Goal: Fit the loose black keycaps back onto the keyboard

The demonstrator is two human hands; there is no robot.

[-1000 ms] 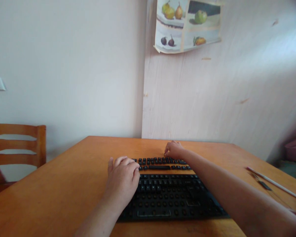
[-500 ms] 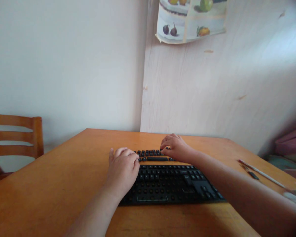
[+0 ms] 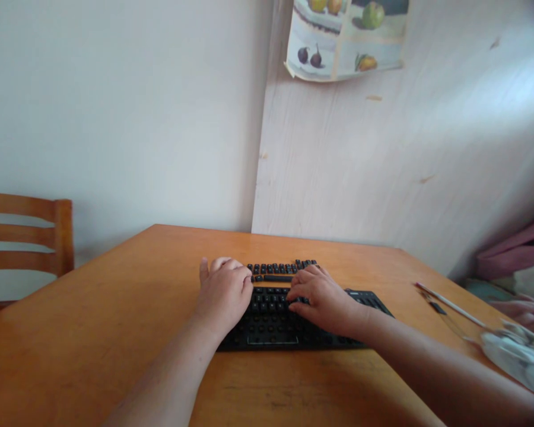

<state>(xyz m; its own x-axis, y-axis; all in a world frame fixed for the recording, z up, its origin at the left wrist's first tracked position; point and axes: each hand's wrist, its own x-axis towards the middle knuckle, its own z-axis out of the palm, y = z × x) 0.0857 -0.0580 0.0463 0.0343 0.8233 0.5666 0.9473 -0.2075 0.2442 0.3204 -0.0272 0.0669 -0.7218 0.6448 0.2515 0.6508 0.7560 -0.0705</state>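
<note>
A black keyboard (image 3: 271, 323) lies on the orange wooden table (image 3: 93, 332). Just beyond it, two short rows of loose black keycaps (image 3: 279, 270) lie on the table. My left hand (image 3: 222, 295) rests on the keyboard's left end with its fingers curled over the far corner and the thumb sticking out. My right hand (image 3: 323, 299) hovers over the middle of the keyboard. Its fingertips are bent and pressed together on the keys, and what they pinch, if anything, is hidden.
A wooden chair (image 3: 26, 237) stands at the table's left. A fruit poster (image 3: 347, 38) hangs on the wall behind. At the right edge lie a thin white stick (image 3: 449, 303) and something clear and blurred (image 3: 516, 356), with pink cloth (image 3: 511, 255) beyond.
My right hand has drawn back from the loose keycap rows to the middle of the keyboard. My left hand has stayed on the keyboard's left end. The view has shifted slightly.
</note>
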